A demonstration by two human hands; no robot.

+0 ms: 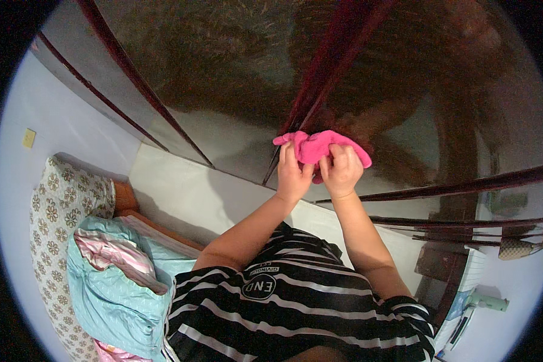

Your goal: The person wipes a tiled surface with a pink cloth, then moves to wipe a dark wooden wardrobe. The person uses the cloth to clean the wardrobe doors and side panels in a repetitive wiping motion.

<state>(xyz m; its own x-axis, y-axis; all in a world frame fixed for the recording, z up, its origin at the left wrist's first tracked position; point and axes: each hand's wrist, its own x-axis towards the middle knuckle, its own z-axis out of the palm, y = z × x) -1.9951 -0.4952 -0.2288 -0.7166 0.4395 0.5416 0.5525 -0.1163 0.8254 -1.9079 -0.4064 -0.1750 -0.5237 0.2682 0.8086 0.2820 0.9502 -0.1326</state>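
Note:
Both hands are on a bunched pink cloth (pixel 314 147), in front of glossy dark panels (pixel 235 81) that look like cabinet or wardrobe doors. My left hand (pixel 294 174) grips the cloth's left part, beside a dark red vertical trim strip (pixel 326 59). On the right part, my right hand (pixel 344 171) has its fingers curled into the fabric. The thumbs are close together, and a small fold of cloth hangs between the hands. Whether the cloth touches the panel is hard to tell. A dim reflection shows in the glossy surface behind it.
To the left is a bed with a flower-patterned headboard (pixel 52 212) and rumpled light blue bedding (pixel 113 303). A yellowish wall plate (pixel 28 138) is on the wall. Pale floor (pixel 181 190) runs below the panels. At right are a checked bag (pixel 516 249) and a pale green object (pixel 491 302).

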